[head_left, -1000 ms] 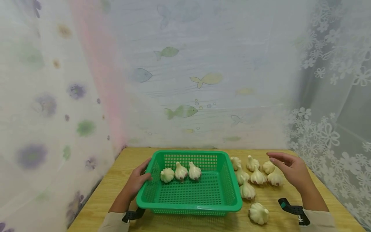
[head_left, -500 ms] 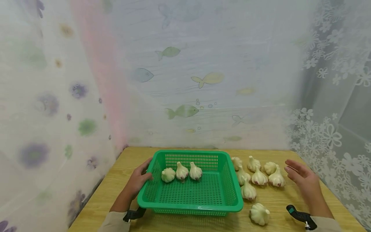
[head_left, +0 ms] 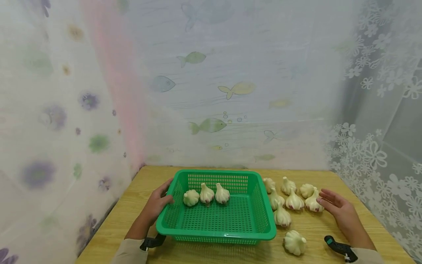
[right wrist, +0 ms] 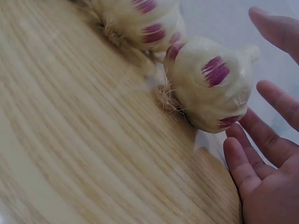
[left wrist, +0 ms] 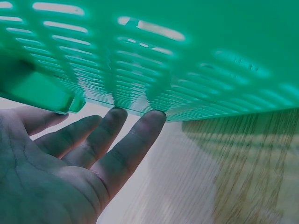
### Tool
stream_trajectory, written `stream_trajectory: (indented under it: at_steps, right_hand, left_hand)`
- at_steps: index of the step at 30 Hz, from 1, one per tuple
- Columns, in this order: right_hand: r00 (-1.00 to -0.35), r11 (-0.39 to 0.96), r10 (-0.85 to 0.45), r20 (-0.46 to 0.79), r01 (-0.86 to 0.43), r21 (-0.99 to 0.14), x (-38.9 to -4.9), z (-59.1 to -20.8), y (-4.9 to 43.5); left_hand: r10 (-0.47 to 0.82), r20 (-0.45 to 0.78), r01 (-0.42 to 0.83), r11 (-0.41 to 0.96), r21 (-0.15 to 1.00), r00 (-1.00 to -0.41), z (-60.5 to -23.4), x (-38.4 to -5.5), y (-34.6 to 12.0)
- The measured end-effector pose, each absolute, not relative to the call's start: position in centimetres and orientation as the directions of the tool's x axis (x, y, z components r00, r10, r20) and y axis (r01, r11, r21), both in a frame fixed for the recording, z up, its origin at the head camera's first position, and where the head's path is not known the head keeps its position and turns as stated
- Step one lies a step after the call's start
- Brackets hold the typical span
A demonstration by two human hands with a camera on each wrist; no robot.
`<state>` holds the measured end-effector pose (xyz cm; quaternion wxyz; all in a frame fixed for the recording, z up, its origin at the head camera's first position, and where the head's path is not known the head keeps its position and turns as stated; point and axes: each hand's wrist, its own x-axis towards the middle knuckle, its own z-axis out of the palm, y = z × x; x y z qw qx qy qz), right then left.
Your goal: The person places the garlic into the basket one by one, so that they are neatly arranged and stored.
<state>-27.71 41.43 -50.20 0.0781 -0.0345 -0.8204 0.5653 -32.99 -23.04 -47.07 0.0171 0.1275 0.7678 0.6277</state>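
My left hand (head_left: 155, 204) holds the left rim of a green plastic basket (head_left: 215, 234), thumb over the edge. In the left wrist view, the fingers (left wrist: 133, 147) of that hand lie along the outside of the slotted basket wall (left wrist: 154, 60). Three garlic bulbs (head_left: 206, 193) sit at the back left of the basket. My right hand (head_left: 344, 214) is beside the rightmost garlic bulb (head_left: 314, 202) on the table. Its fingers are spread around the purple-streaked bulb (right wrist: 210, 86) in the right wrist view, without a grip; whether a fingertip touches is unclear.
Several more garlic bulbs (head_left: 294, 200) cluster on the wooden table (head_left: 316, 227) right of the basket, some close against its side. One bulb (head_left: 295, 242) lies nearer the front. Printed curtains (head_left: 237, 110) stand behind and along both sides of the table.
My right hand has drawn back to the right from above the bulbs, then come lower and left to the rightmost bulb. The left hand and basket have stayed in place.
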Motion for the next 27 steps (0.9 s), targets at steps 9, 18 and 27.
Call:
stream_trajectory:
  at_steps: [9, 18, 27]
  right_hand:
    - [-0.991, 0.473, 0.131, 0.017, 0.048, -0.880, -27.85, -50.37, 41.06]
    - [-0.994, 0.499, 0.108, 0.002, 0.053, -0.865, -28.15, -50.36, 41.05]
    - [-0.991, 0.551, 0.134, -0.007, 0.080, -0.831, -28.18, -50.20, 40.85]
  left_hand:
    - [0.238, 0.141, 0.184, 0.168, 0.969, -0.961, -47.14, -33.11, -23.08]
    - [0.236, 0.155, 0.200, 0.180, 0.963, -0.959, -47.22, -33.16, -23.18]
    - [0.222, 0.156, 0.198, 0.183, 0.963, -0.963, -47.20, -33.04, -23.12]
